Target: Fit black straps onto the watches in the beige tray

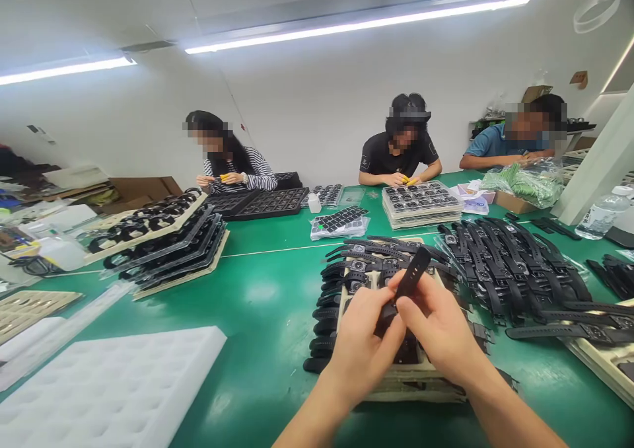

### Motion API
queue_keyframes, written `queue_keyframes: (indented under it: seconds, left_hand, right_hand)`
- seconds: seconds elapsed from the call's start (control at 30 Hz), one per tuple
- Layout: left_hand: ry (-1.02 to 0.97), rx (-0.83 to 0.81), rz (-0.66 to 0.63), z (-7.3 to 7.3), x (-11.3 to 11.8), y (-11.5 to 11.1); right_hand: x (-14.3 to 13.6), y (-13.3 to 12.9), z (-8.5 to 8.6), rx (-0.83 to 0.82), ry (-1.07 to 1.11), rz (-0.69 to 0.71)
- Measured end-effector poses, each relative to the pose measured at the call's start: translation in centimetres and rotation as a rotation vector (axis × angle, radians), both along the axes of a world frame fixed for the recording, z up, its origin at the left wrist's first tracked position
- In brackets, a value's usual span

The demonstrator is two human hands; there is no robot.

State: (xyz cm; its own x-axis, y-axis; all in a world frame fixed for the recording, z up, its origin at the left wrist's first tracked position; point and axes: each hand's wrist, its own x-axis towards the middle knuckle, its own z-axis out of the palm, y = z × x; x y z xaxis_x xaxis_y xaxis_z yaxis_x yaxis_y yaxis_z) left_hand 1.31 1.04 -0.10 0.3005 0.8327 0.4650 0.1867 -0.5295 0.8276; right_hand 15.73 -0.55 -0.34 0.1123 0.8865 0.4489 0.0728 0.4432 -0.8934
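Observation:
Above a stack of beige trays (396,390) filled with black watches, my left hand (367,332) and my right hand (438,322) meet around one black watch strap (414,273). The strap's free end sticks up from between the hands, with holes showing along it. Fingers of both hands are closed on the piece, and its lower part is hidden by them. Other watches (359,266) lie in the top tray just beyond the hands, their straps hanging over the left side.
More strapped watches (515,263) lie in rows on the right. White foam (119,382) covers the near left of the green table (257,329). Leaning tray stacks (173,250) stand farther left. A bottle (601,213) is at the far right. Three people sit across.

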Motion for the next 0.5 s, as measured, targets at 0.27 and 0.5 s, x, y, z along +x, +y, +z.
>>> queue_keyframes:
  seconds: [0.27, 0.5]
  left_hand:
    - [-0.059, 0.314, -0.028, -1.7, -0.6, -0.1]
    - [-0.085, 0.626, -0.060, -1.8, -0.1, 0.9]
  right_hand:
    - [-1.3, 0.1, -1.3, -0.155, 0.398, -0.044]
    - [-1.4, 0.5, -1.4, -0.204, 0.581, -0.009]
